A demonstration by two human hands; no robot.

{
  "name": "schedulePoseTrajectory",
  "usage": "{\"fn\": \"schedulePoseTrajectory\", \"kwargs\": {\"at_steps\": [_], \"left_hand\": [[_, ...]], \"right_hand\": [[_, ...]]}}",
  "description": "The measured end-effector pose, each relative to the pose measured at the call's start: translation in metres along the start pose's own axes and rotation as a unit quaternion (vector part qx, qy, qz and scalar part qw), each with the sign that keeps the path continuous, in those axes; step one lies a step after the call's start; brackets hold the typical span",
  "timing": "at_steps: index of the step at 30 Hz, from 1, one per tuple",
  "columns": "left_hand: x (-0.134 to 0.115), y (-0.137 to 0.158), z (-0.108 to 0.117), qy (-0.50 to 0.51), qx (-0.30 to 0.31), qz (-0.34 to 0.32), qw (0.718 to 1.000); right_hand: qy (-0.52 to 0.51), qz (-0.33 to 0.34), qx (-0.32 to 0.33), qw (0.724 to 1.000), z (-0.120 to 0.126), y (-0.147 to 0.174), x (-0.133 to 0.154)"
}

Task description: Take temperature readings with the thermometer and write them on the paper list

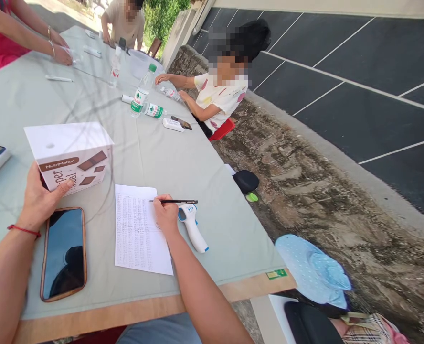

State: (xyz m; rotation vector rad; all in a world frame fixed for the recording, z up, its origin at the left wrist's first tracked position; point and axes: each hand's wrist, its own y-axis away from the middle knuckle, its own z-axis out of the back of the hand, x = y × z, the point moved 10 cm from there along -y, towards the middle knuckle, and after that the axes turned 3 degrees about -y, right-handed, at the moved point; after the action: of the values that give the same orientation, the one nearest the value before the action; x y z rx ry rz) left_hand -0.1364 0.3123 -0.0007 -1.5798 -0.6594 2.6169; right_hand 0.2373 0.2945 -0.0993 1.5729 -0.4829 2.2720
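Note:
My left hand (42,198) grips the near lower corner of a white cardboard box (90,165) printed with brown bars and "NutriMotion"; its thumb lies on the printed side and the other fingers are partly hidden. Between the fingers of my right hand (166,217) is a dark pen (183,201), its tip over a sheet of paper (135,229) filled with columns of small handwriting. Just right of that hand lies a white and blue infrared thermometer (195,229). A smartphone (64,253) in a brown-edged case rests screen up beside my left wrist.
Plastic bottles (139,98) stand and lie farther up the cloth-covered table (229,248). Also there are a translucent basin (143,64) and a white device (173,124). Other people sit or stand around the far end, some handling bottles. A light blue hat (312,267) is off the right edge.

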Motion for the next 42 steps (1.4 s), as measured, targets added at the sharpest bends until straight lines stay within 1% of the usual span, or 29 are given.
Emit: {"fn": "schedulePoseTrajectory", "kwargs": {"at_steps": [3, 8, 13, 19, 26, 32, 39, 42], "left_hand": [[-0.0010, 0.0000, -0.0006, -0.003, 0.000, -0.004, 1.000], [-0.0019, 0.0003, -0.0020, 0.008, 0.005, -0.011, 1.000], [0.0032, 0.0019, -0.0002, 0.002, 0.002, 0.012, 1.000], [0.0020, 0.0013, -0.0004, 0.010, 0.001, 0.008, 1.000], [0.0025, 0.0008, -0.0006, 0.009, 0.003, 0.010, 1.000], [0.0025, 0.0021, 0.0012, 0.004, 0.001, 0.022, 1.000], [-0.0023, 0.0023, 0.0003, 0.007, 0.003, 0.010, 1.000], [-0.0051, 0.0024, -0.0004, 0.005, 0.006, 0.002, 1.000]], "right_hand": [[0.004, 0.006, 0.002, 1.000, -0.0004, 0.0004, 0.0004], [0.003, 0.003, -0.013, 1.000, 0.0028, 0.0003, 0.0001], [0.008, 0.000, 0.004, 1.000, -0.0005, 0.0009, 0.0032], [0.024, -0.001, 0.008, 1.000, -0.0008, 0.0016, 0.0046], [0.018, 0.002, -0.025, 1.000, 0.0062, 0.0022, 0.0059], [0.021, 0.011, -0.021, 1.000, 0.0048, 0.0014, 0.0047], [0.020, 0.009, -0.008, 1.000, 0.0023, -0.0001, 0.0016], [0.018, 0.013, -0.012, 1.000, 0.0025, 0.0000, 0.0000]]}}
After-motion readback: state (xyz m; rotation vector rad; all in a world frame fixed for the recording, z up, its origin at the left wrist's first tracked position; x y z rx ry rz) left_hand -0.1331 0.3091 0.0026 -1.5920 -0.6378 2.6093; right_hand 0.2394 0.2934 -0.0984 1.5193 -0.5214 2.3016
